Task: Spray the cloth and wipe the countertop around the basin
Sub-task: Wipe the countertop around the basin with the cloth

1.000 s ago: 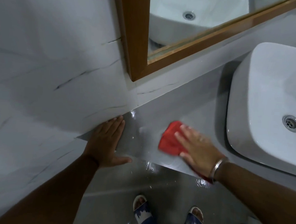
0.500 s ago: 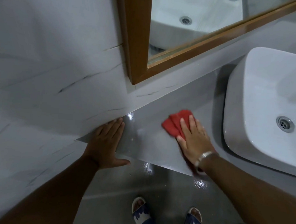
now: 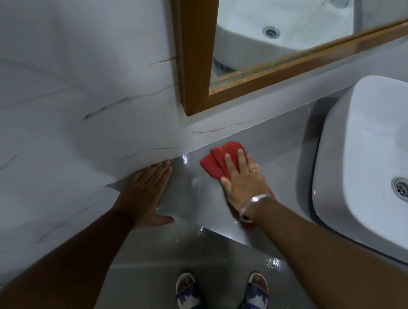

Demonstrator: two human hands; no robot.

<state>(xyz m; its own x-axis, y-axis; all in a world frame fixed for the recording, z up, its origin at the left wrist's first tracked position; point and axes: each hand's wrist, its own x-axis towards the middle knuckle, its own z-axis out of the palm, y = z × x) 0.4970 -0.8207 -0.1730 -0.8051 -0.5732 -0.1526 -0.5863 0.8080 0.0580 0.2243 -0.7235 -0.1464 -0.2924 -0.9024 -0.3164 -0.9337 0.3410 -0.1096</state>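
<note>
Both hands are flat on the grey countertop (image 3: pixel 279 159): the left hand (image 3: pixel 145 193) lies open with fingers together at the counter's left end against the marble wall (image 3: pixel 70 98), thumb hooked over the front edge, holding nothing. The right hand (image 3: pixel 244 183) is spread open, palm pressing a folded red cloth (image 3: pixel 215 162) onto the counter near the back edge, between the left hand and the white basin (image 3: pixel 370 150). A wood-framed mirror (image 3: pixel 197 58) hangs above that back edge.

Red cloth (image 3: pixel 218 162) mostly hidden under right hand (image 3: pixel 243 183), basin (image 3: pixel 364 164) cut off — right edge.
</note>
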